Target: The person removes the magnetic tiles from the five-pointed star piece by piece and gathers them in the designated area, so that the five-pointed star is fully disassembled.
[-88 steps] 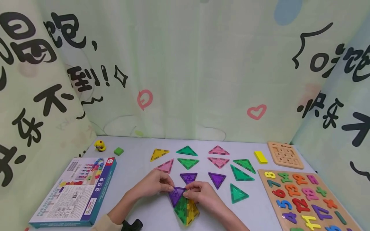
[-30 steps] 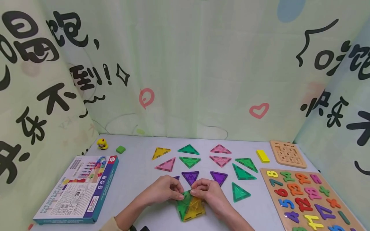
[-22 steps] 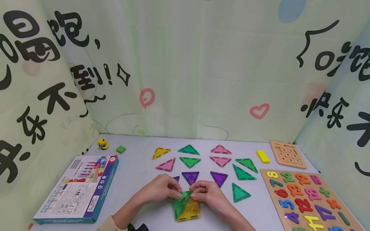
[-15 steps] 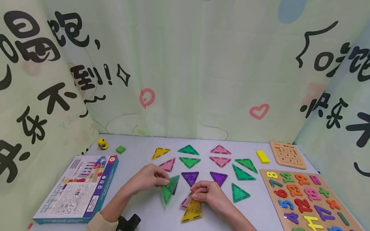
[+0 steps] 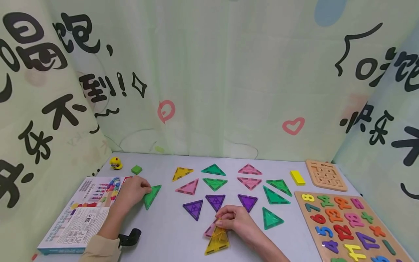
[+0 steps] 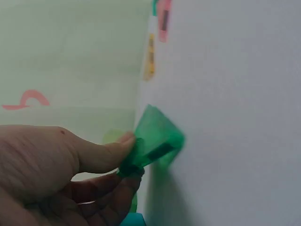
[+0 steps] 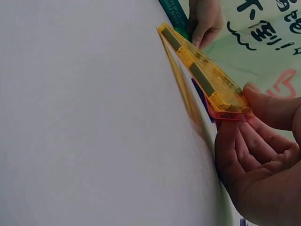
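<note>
My left hand [image 5: 132, 191], over the right edge of the box, pinches a green triangular magnetic tile [image 5: 151, 197] by one corner. In the left wrist view the thumb and fingers clasp that green tile [image 6: 160, 134], which tilts above the white table. My right hand [image 5: 237, 220] pinches the top of a yellow triangular magnetic tile [image 5: 218, 241] at the front middle. A pink triangular tile [image 5: 209, 230] shows behind the yellow one, partly hidden by it and the fingers. Ahead lie purple tiles, among them one at the left [image 5: 193, 209] and one in the middle [image 5: 215, 202].
More green tiles [image 5: 272, 218], pink tiles [image 5: 249, 183] and a yellow tile [image 5: 182, 173] lie spread ahead. A box [image 5: 75, 222] stands left, a wooden number board [image 5: 347, 222] right. Behind are a toy duck [image 5: 116, 163], green block [image 5: 136, 169], yellow block [image 5: 297, 178] and small wooden board [image 5: 326, 175].
The purple tile from the held cluster now lies on the table. My left hand has pulled the green tile off the yellow one and carried it left; my right hand stays in place.
</note>
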`<state>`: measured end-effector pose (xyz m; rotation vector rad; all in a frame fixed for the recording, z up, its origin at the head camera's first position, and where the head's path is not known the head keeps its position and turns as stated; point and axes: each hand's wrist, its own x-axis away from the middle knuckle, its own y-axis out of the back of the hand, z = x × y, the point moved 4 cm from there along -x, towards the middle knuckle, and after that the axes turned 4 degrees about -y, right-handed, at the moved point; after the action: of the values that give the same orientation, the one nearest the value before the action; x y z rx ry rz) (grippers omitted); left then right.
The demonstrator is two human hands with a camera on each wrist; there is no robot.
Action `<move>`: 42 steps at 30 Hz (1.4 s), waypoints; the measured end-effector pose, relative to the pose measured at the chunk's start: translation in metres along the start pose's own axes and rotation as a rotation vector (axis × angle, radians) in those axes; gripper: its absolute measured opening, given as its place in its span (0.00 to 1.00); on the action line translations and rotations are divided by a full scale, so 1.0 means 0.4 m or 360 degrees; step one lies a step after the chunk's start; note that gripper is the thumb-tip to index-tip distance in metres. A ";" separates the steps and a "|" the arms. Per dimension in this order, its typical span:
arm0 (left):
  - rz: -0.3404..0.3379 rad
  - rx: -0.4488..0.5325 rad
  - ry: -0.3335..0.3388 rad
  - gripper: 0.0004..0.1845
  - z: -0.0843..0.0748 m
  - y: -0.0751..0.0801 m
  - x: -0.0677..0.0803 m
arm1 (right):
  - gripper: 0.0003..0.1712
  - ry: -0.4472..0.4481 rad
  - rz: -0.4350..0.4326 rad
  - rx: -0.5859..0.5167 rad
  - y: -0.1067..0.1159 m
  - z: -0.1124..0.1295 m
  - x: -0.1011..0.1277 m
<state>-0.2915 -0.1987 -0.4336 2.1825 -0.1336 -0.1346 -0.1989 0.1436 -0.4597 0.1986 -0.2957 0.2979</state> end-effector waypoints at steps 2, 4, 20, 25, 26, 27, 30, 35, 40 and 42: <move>-0.0025 -0.0037 0.0004 0.06 0.006 -0.002 -0.004 | 0.15 0.0011 -0.0009 0.0001 -0.003 0.001 -0.001; -0.0043 -0.0069 0.0010 0.06 0.008 -0.006 -0.006 | 0.14 0.0019 -0.0023 0.0004 -0.006 0.001 -0.002; 0.0662 0.0284 -0.0273 0.09 -0.284 -0.181 0.092 | 0.12 -0.0046 -0.0298 -0.0194 0.015 -0.004 -0.001; 0.0732 0.0395 -0.0247 0.15 -0.330 -0.241 0.134 | 0.11 -0.0024 -0.0303 -0.0290 0.004 -0.011 0.000; 0.0727 0.0430 -0.0226 0.16 -0.333 -0.247 0.138 | 0.10 -0.0021 -0.0304 -0.0307 0.001 -0.012 -0.001; 0.0724 0.0464 -0.0213 0.17 -0.335 -0.252 0.139 | 0.10 -0.0020 -0.0304 -0.0325 -0.002 -0.013 -0.002; 0.0727 0.0565 -0.0187 0.18 -0.336 -0.261 0.139 | 0.10 -0.0029 -0.0293 -0.0354 -0.007 -0.014 -0.003; 0.0798 0.0701 -0.0180 0.17 -0.317 -0.258 0.132 | 0.09 -0.0063 -0.0100 -0.0459 -0.010 -0.016 -0.005; 0.0815 0.0739 -0.0207 0.12 -0.288 -0.218 0.116 | 0.10 -0.0070 0.0006 -0.0522 -0.007 -0.018 -0.005; 0.0796 0.0736 -0.0215 0.10 -0.268 -0.186 0.105 | 0.11 -0.0075 -0.0034 -0.0487 -0.006 -0.016 -0.005</move>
<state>-0.2309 -0.0758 -0.4349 2.5179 -0.8507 0.0398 -0.1981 0.1423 -0.4668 -0.0929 -0.3815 0.2233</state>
